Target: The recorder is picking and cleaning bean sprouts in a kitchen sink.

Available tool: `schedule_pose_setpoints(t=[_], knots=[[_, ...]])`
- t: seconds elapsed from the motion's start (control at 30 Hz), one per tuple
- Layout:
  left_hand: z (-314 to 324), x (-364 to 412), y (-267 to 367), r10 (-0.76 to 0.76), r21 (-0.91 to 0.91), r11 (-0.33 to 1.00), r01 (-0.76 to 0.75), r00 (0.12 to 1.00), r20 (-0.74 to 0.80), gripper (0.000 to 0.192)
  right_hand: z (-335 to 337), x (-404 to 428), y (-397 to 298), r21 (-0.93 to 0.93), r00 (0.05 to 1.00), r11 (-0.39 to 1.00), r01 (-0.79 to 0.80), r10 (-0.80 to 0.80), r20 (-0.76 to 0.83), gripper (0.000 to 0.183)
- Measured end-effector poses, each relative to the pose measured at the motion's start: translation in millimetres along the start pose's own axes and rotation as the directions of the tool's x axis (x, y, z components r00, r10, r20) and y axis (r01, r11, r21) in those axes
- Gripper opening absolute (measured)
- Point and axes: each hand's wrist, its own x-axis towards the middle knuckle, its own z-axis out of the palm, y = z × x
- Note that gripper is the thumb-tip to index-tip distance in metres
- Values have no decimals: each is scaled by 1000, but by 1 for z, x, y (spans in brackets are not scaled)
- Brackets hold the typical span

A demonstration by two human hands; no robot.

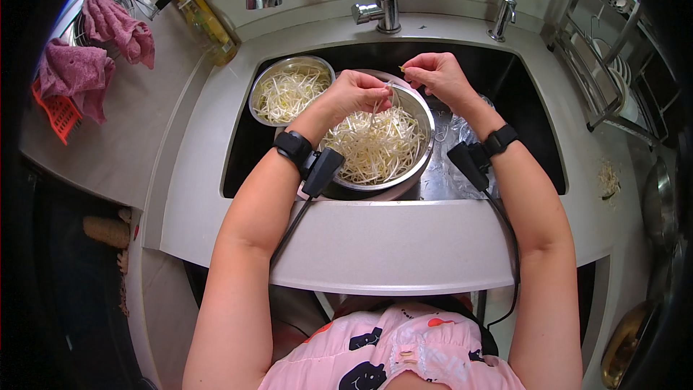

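A large stainless steel bowl (pixel 427 135) of bean sprouts (pixel 376 146) stands in the dark sink (pixel 520 81). Above its far side, my left hand (pixel 363 92) pinches a few sprouts that hang down from the fingertips. My right hand (pixel 436 78) is raised a little to the right, with a small yellowish bit of sprout (pixel 402 69) between thumb and forefinger. To the left, a smaller metal bowl (pixel 252 98) also holds bean sprouts (pixel 292 93). Clear plastic (pixel 468 135), seemingly a bag, lies below my right forearm.
Behind the sink rise a faucet (pixel 385 5) and a soap dispenser (pixel 503 19). A dish rack (pixel 606 65) with plates stands at right, near a small pile of scraps (pixel 609 181) on the counter. Pink cloths (pixel 116 27) hang at left beside a bottle (pixel 211 38). Cables run from both wrists.
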Motion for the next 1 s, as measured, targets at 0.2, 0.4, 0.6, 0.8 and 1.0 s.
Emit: schedule_pose_setpoints(t=[0.2,0.4,0.6,0.8,1.0], knots=[[-3,-1,8,21,-203,978,-41,995,-97,16,-23,2,12,-545,966,835,-80,-70,-249,14],[-8,-3,10,29,-380,921,-80,990,-139,16,-35,-3,18,-863,947,402,-307,40,-318,18],[-6,-4,12,25,-460,884,-83,991,-131,15,-33,-2,14,-864,953,403,-302,97,-288,19],[-10,-1,8,50,-489,864,-119,987,-150,14,-15,4,12,-379,989,925,30,26,143,23],[-10,0,7,54,-485,860,-157,974,-220,18,5,0,-1,-125,929,978,166,-113,352,21]])
